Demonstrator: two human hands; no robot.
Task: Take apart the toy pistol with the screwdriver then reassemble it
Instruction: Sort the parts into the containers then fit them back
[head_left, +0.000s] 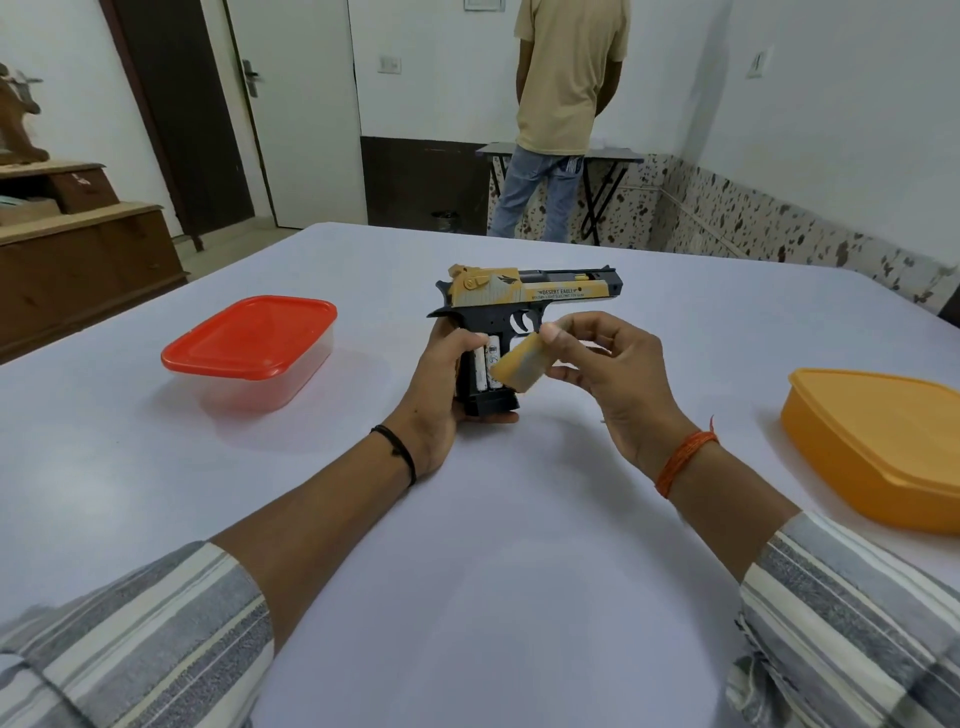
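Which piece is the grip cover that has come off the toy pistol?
Start at the toy pistol held upright mid-table by the left hand. Just right of its open grip, the right hand pinches the grip cover: a small tan and grey slab, separate from the black frame.

1. The toy pistol (524, 301) stands upright over the white table, barrel pointing right, held by its grip. Its frame is black and its slide is tan, grey and black, with printed lettering.
2. The grip's side is open, showing two white batteries (488, 369) standing side by side.
3. The tan grip cover (521, 366) is detached, tilted just in front of the open grip.
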